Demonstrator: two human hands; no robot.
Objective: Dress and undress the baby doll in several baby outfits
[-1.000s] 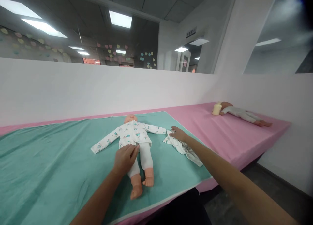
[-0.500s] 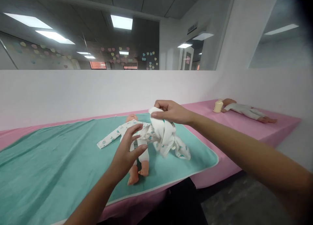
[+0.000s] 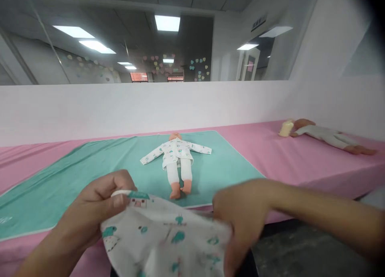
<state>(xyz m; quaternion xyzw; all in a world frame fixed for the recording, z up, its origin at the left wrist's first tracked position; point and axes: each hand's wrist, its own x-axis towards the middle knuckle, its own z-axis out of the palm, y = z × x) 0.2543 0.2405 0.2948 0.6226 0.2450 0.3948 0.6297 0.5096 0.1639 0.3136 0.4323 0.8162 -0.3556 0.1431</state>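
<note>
Close to the camera, both my hands hold a small white baby garment (image 3: pixel 162 241) printed with teal figures. My left hand (image 3: pixel 96 209) pinches its top edge between thumb and fingers. My right hand (image 3: pixel 240 221) grips the garment's right side, fingers curled into the cloth. Farther off, a baby doll (image 3: pixel 177 158) in a printed white top and white trousers lies on its back on a teal mat (image 3: pixel 90 168), arms spread, feet toward me. Neither hand touches the doll.
The teal mat lies on a long pink-covered bench (image 3: pixel 285 156) against a white partition wall. At the far right a second doll (image 3: pixel 327 134) lies on the pink cover with a pale bottle (image 3: pixel 285 128) by its head. Dark floor shows at the lower right.
My right hand lifted the printed garment from beside the doll and brought it toward me. My left hand left the doll's trousers and took hold of the garment. The view has drawn back.
</note>
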